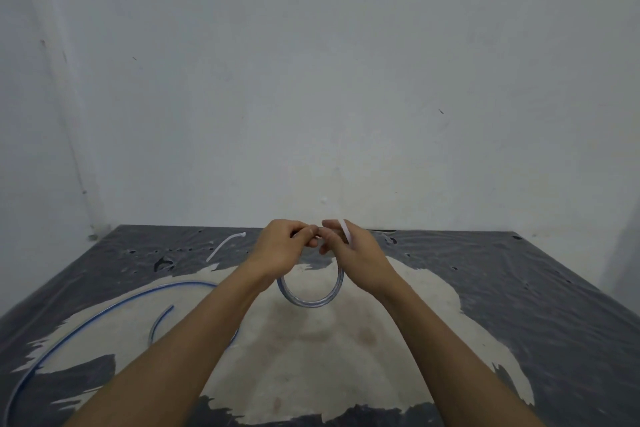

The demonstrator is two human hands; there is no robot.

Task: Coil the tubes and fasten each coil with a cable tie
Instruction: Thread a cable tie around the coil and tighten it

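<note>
A coil of clear tube with a blue stripe (311,300) hangs in the air above the table, held at its top by both hands. My left hand (282,248) pinches the top of the coil. My right hand (349,246) grips a white cable tie (347,232) at the same spot, its tail sticking up past the fingers. The place where tie and coil meet is hidden by my fingers. A second long tube (104,305) lies uncoiled on the left of the table, curving under my left forearm. A spare white cable tie (225,245) lies at the far left.
The table (519,288) has a dark, worn covering with a large pale patch in the middle. A white wall stands right behind its far edge. The table's left and right edges slope toward me.
</note>
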